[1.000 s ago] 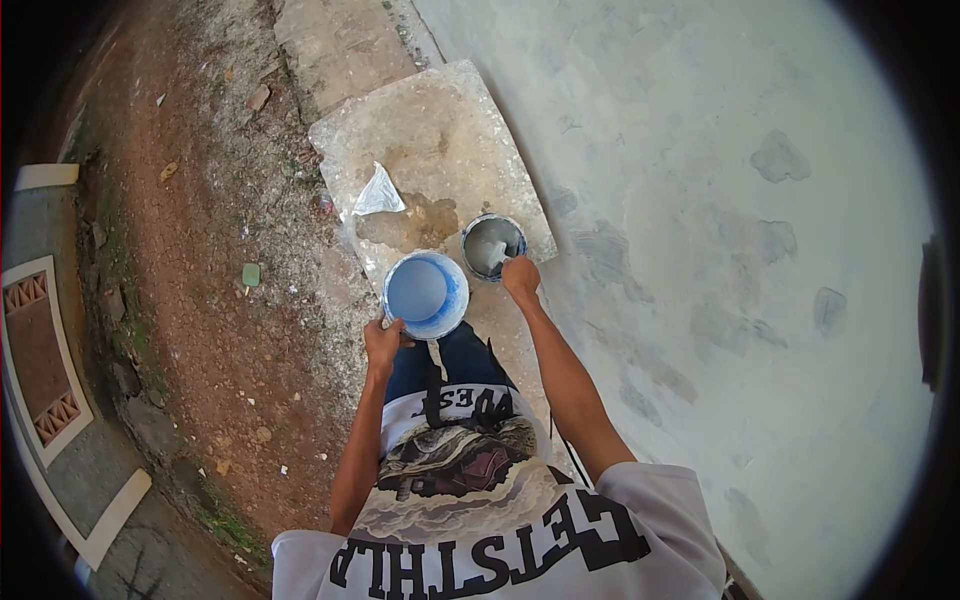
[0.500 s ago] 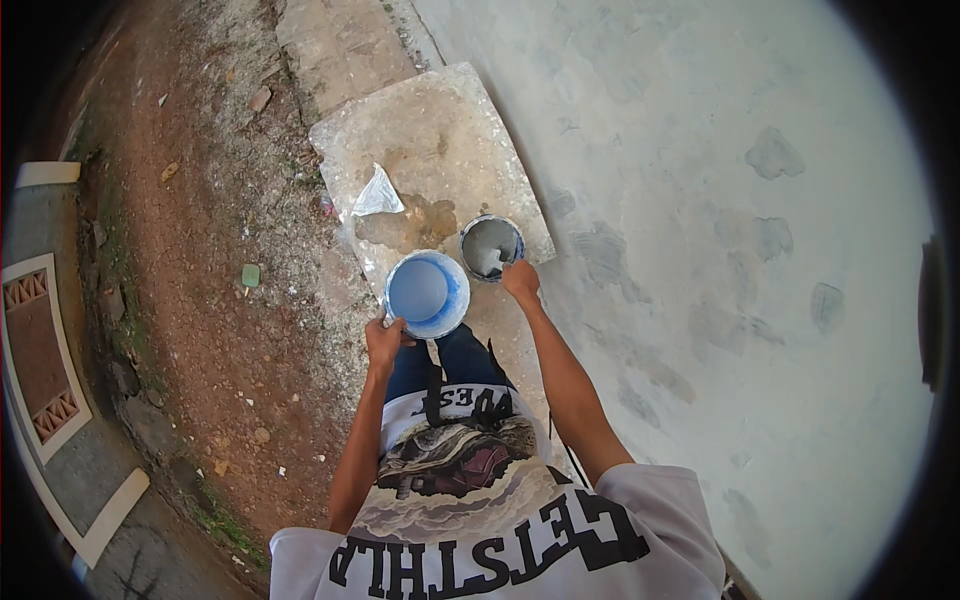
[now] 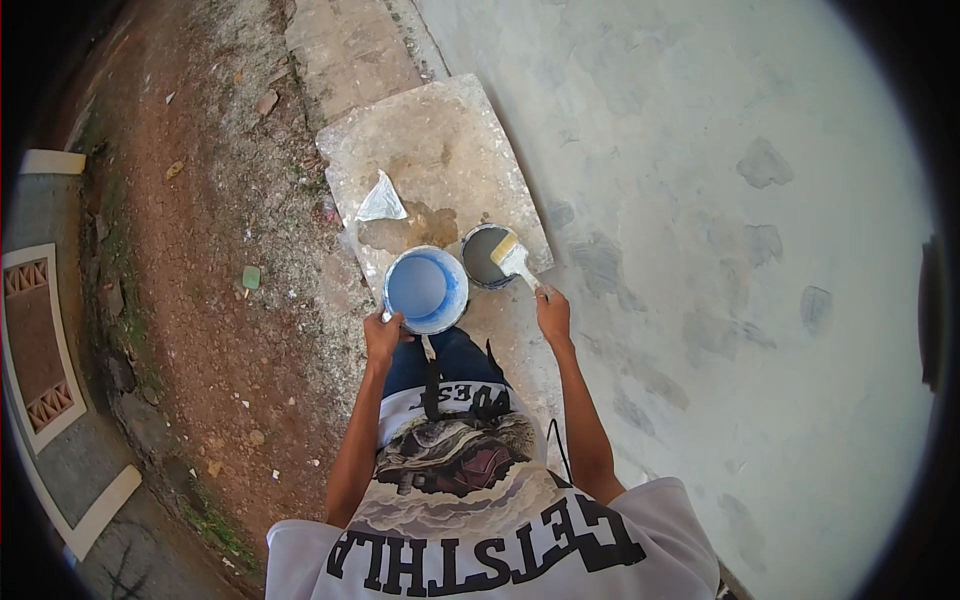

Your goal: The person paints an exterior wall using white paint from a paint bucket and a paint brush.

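My left hand (image 3: 384, 336) grips the rim of a pale blue bucket (image 3: 455, 312) on its near left side; bluish-white liquid covers its inside. Fingers of my right hand (image 3: 553, 312) are closed on the white handle of a paintbrush (image 3: 513, 257). The brush's tan bristles point up and left, over the right part of a dark-rimmed bucket (image 3: 474, 247) that holds grey liquid. The two buckets are side by side, the blue one nearer to me. Whether the blue bucket is lifted or resting on something, I cannot tell.
A stained square slab (image 3: 440, 120) lies ahead, bearing a crumpled white piece of plastic or cloth (image 3: 382, 200) and a wet patch. A pale grey patched wall (image 3: 720, 330) rises along my right. Reddish dirt ground (image 3: 230, 350) with litter stretches left, beside a green scrap (image 3: 251, 277).
My right hand has drawn back toward me and right, bringing the brush out of the dark-rimmed bucket so its bristles show. My left hand still holds the blue bucket.
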{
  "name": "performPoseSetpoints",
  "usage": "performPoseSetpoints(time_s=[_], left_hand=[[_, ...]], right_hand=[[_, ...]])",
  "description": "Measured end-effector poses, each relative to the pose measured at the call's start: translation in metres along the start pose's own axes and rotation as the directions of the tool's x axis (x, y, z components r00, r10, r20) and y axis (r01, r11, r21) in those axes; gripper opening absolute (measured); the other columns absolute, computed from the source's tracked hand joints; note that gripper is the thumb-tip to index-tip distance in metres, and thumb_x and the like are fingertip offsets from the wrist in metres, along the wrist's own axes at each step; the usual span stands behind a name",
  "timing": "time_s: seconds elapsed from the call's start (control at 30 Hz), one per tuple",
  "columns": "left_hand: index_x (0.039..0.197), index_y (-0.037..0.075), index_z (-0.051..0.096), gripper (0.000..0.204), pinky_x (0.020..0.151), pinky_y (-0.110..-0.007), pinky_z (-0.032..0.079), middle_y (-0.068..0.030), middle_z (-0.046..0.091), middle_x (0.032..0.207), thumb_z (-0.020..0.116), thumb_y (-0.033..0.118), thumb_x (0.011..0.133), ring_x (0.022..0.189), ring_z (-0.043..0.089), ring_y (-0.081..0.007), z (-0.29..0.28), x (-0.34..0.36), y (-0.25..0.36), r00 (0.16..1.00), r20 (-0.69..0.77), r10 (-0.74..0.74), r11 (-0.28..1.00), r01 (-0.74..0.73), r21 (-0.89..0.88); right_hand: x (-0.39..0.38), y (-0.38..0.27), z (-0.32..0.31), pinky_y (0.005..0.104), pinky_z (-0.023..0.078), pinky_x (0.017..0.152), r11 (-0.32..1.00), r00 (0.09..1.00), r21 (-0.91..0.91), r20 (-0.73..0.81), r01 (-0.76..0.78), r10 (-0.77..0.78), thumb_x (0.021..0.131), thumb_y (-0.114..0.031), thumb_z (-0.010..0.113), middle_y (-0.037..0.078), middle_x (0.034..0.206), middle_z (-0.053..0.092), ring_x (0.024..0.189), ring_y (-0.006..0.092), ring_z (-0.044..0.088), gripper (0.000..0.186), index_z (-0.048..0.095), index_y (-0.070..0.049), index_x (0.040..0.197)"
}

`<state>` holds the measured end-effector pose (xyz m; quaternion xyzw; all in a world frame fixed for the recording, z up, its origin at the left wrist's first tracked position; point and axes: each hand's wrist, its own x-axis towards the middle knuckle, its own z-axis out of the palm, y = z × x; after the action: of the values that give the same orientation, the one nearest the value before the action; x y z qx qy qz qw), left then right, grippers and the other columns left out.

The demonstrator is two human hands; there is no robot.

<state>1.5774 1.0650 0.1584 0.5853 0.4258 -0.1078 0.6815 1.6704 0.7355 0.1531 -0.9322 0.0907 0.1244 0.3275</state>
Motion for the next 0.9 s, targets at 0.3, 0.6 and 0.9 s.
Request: performPoseSetpoints(time_s=[0.3, 0.6, 0.9], left_hand=[[0.129, -0.023, 0.029, 0.060, 0.046, -0.031, 0.056, -0.0179, 0.062, 0.077, 0.056, 0.003, 0.082, 0.050, 0.063, -0.0238, 0.000, -0.007, 0.011, 1.000, 0.026, -0.009, 1.000, 0.010, -0.014], [0.127, -0.024, 0.030, 0.058, 0.046, -0.033, 0.057, -0.0160, 0.061, 0.077, 0.056, 0.003, 0.083, 0.052, 0.064, -0.0241, -0.011, -0.005, -0.004, 1.000, 0.031, 0.007, 0.998, -0.005, -0.063], [0.128, -0.018, 0.037, 0.051, 0.046, -0.029, 0.057, -0.0151, 0.063, 0.080, 0.055, 0.002, 0.085, 0.055, 0.064, -0.0213, -0.009, -0.008, 0.006, 1.000, -0.016, -0.022, 0.999, 0.022, -0.025]], right_hand=[[0.034, -0.005, 0.061, 0.0494, 0.049, 0.074, 0.923, 0.987, -0.382, 0.130, -0.039, 0.095, 0.088, -0.030, 0.053, 0.025, 0.087, 0.066, 0.084, 0.0401, 0.064, 0.035, 0.066, 0.002, 0.092], [0.053, -0.027, 0.100, 0.0461, 0.051, 0.076, 0.919, 0.959, -0.387, 0.224, -0.078, 0.176, 0.085, -0.028, 0.057, 0.022, 0.090, 0.067, 0.087, 0.0382, 0.065, 0.032, 0.069, 0.001, 0.087], [0.047, -0.032, 0.093, 0.0470, 0.050, 0.074, 0.940, 0.985, -0.340, 0.147, -0.041, 0.096, 0.086, -0.031, 0.057, 0.023, 0.088, 0.066, 0.085, 0.0385, 0.065, 0.033, 0.068, 0.001, 0.086]])
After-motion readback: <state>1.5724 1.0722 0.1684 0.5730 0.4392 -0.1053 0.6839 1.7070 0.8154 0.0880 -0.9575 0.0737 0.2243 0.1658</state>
